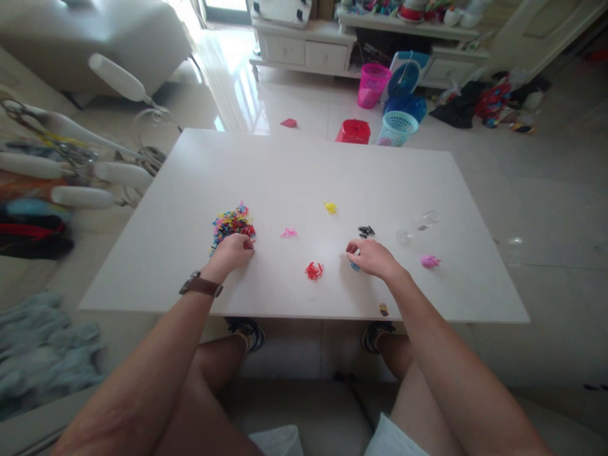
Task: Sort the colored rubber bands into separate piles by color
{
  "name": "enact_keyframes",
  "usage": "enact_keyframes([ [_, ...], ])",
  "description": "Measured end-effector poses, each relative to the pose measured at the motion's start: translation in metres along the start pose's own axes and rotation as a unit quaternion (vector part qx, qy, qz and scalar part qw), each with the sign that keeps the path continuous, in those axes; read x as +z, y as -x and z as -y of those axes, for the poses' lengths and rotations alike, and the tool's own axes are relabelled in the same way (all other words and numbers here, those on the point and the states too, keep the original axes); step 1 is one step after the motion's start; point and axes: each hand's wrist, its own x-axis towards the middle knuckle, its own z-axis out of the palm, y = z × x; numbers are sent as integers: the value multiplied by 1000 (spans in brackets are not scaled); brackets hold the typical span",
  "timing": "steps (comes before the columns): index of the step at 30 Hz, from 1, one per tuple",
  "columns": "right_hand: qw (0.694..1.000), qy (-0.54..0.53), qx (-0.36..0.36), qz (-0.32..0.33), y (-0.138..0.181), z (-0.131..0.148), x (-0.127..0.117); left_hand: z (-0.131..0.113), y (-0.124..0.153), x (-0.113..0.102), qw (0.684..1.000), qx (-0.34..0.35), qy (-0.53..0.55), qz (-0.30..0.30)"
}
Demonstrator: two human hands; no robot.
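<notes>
On the white table (266,171), a mixed heap of small coloured bands (232,223), thin like rubber bands, lies at the left. My left hand (235,252), with a watch on its wrist, rests at the heap's near edge. Its fingers are pinched together, and whatever is in them is hidden. My right hand (371,256) hovers over a few blue bands (354,266), partly covering them, with thumb and forefinger slightly apart. Single-colour clusters lie between and beyond the hands: pink bands (289,233), red bands (314,272), yellow bands (330,208) and black bands (366,232).
Right of my right hand lie a clear plastic container (418,227) and a pink lid-like piece (430,261). A small yellow figure (384,309) sits by the near edge. Beyond the table stand a red stool or bucket (354,131) and a light-blue basket (398,128).
</notes>
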Motion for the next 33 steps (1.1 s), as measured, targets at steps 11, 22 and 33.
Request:
enact_keyframes([
  [11,1000,-20,-14,-9,5,3,-1,-11,-3,-17,998,-18,19,-66],
  [22,977,-132,-156,-61,11,35,7,-119,21,7,885,71,450,93],
  [33,938,-209,-196,-197,13,51,9,-147,22,19,809,64,567,140],
])
